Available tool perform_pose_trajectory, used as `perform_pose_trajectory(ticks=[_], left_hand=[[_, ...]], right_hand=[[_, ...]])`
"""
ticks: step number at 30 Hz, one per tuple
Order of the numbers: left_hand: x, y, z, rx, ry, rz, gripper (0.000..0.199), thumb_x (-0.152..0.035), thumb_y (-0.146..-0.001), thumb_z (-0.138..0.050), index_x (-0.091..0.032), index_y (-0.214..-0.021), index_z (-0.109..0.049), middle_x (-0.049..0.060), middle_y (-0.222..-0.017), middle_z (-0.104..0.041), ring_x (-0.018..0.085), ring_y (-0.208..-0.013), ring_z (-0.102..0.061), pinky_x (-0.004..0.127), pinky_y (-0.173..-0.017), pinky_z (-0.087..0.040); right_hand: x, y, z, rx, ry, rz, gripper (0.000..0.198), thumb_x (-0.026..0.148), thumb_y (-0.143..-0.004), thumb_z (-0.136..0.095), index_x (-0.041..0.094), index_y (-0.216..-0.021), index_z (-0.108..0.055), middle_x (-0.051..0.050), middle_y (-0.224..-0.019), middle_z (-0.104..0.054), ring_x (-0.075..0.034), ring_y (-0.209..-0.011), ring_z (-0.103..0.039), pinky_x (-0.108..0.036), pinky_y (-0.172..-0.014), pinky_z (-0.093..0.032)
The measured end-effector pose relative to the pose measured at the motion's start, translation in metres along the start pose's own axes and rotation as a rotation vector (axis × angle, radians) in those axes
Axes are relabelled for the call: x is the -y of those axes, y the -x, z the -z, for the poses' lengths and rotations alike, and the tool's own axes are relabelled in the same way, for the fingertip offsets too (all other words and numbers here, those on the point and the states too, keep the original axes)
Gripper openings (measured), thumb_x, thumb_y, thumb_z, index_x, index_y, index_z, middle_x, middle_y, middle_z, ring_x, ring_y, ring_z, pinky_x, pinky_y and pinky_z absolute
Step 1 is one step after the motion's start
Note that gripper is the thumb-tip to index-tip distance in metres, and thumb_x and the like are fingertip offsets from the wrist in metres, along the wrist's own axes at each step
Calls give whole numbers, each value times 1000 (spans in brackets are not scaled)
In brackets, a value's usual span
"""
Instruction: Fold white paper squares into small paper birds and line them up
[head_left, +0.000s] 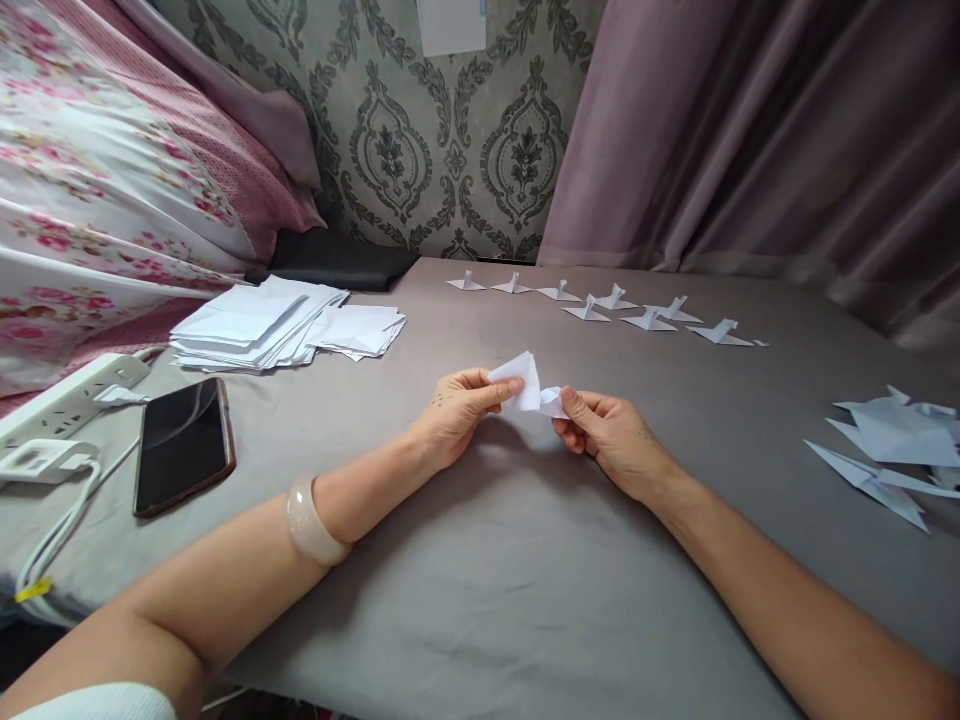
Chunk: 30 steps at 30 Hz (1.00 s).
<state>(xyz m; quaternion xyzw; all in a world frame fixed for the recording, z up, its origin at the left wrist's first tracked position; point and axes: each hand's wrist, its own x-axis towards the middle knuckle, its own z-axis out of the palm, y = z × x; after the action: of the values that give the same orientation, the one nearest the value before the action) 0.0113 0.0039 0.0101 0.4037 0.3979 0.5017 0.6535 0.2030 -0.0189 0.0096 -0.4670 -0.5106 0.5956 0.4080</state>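
Farthest out to the left of the left hand, a white power strip lies on the counter, covered in grey cloth, with a white charger just beside it. Closer to that hand, though still well apart, rests a phone, dark screen up. Beyond the phone, farther from the person than the left hand and to its left, are a thick paper stack and a lower paper pile touching its right side.

The left forearm, wearing a pale bangle, slants in from the lower left, the wrist fairly straight. The left hand pinches one end of a folded paper, thumb laid on top and fingers tucked beneath. The paper is held between the two hands, its left part standing up like a flap. The right hand grips the narrow other end between its thumb and curled fingers; its forearm slants in from the lower right.

Beyond the right hand, folded paper figures stand in two loose rows. Well to that hand's right, more folded pieces lie heaped together, overlapping.
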Motion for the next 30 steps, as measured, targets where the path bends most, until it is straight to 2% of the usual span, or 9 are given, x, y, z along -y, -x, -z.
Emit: perform_pose_trajectory(ticks=[4, 9, 14, 17, 20, 23, 27, 30], left_hand=[[0, -2, 2, -5, 44, 7, 29, -33, -59, -84, -13, -68, -66, 0, -69, -61, 9, -65, -51, 25, -65, -37], [0, -3, 4, -35, 81, 8, 29, -32, -60, -84, -12, -71, -67, 1, -72, -62, 10, -69, -53, 25, -69, -39], [1, -2, 3, -42, 67, -5, 29, -32, -60, -84, -12, -72, -66, 1, -72, -63, 10, -69, -55, 27, -72, -41], [1, -2, 2, -47, 50, -8, 30, -31, -59, -84, -12, -74, -66, 1, -72, -63, 11, -69, -56, 29, -73, -43], [2, -2, 2, -66, 34, -13, 30, -31, -60, -84, -13, -74, -65, 1, -71, -63, 11, -67, -55, 28, -71, -42], [3, -3, 3, -67, 13, -33, 29, -31, -60, -84, -14, -70, -63, 0, -69, -62, 10, -66, -54, 26, -67, -40], [5, -3, 4, -70, -16, -82, 33, -31, -60, -84, -15, -62, -55, -3, -64, -57, 8, -63, -50, 24, -63, -36], [4, -1, 3, -64, -46, -133, 39, -31, -60, -84, -16, -59, -48, -5, -62, -54, 8, -62, -48, 23, -62, -35]], right_hand=[[-1, -1, 2, 46, -2, 11, 41, 58, -74, -68, 17, -75, -68, -2, -72, -63, -8, -56, -45, -24, -53, -36], [-1, -1, 2, 65, -9, 13, 35, 52, -73, -71, 17, -75, -70, -2, -72, -64, -7, -55, -43, -24, -52, -35], [-2, -2, 2, 30, -11, -9, 41, 55, -70, -72, 15, -78, -69, -4, -73, -64, -8, -54, -44, -24, -50, -37], [-4, -4, 2, -43, 23, 14, 44, 56, -68, -73, 16, -84, -67, -3, -74, -62, -9, -56, -47, -24, -50, -38], [-5, -5, 1, -184, 101, 112, 45, 55, -68, -74, 19, -93, -63, -2, -81, -61, -11, -63, -51, -25, -53, -41], [-2, -3, -2, -310, 238, 278, 37, 51, -73, -71, 22, -93, -62, -3, -89, -61, -14, -75, -54, -28, -64, -44], [2, 2, -8, -280, 421, 470, 21, 44, -81, -65, 23, -83, -62, -3, -88, -61, -15, -76, -54, -31, -71, -45], [5, 7, -12, -250, 501, 519, 19, 43, -81, -65, 24, -82, -63, -3, -86, -61, -15, -73, -52, -31, -71, -44]])
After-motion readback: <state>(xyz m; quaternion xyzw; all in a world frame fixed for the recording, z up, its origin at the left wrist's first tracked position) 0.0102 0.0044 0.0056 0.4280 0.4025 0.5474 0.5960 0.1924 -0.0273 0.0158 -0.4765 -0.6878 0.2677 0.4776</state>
